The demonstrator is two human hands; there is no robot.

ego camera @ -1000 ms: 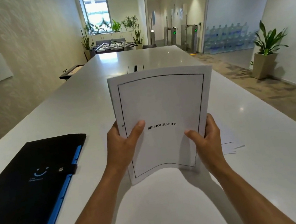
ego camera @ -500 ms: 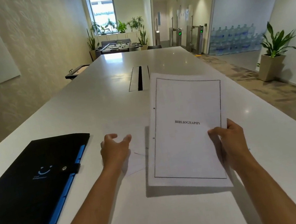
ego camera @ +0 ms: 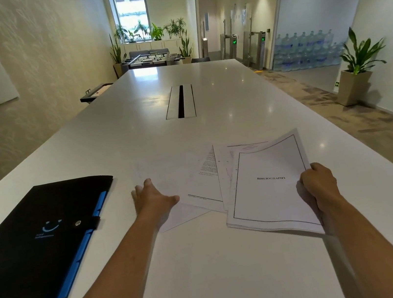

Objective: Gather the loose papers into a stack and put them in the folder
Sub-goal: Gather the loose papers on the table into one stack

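From the head view, gathering is judged under way: a sheaf topped by the bibliography page (ego camera: 270, 183) is clamped in the right hand (ego camera: 318, 185), while the left hand (ego camera: 153, 199), fingers spread, is laid on loose papers (ego camera: 194, 177) fanned mid-table. These must next be drawn together. The closed black folder (ego camera: 37, 241) lies near the left edge of the long white table (ego camera: 220, 93), in a bright office with potted plants (ego camera: 357, 64)

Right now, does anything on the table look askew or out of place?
Yes: the loose papers lie fanned at differing angles, not squared. The right hand holds the bibliography stack tilted off the table. The folder sits shut.
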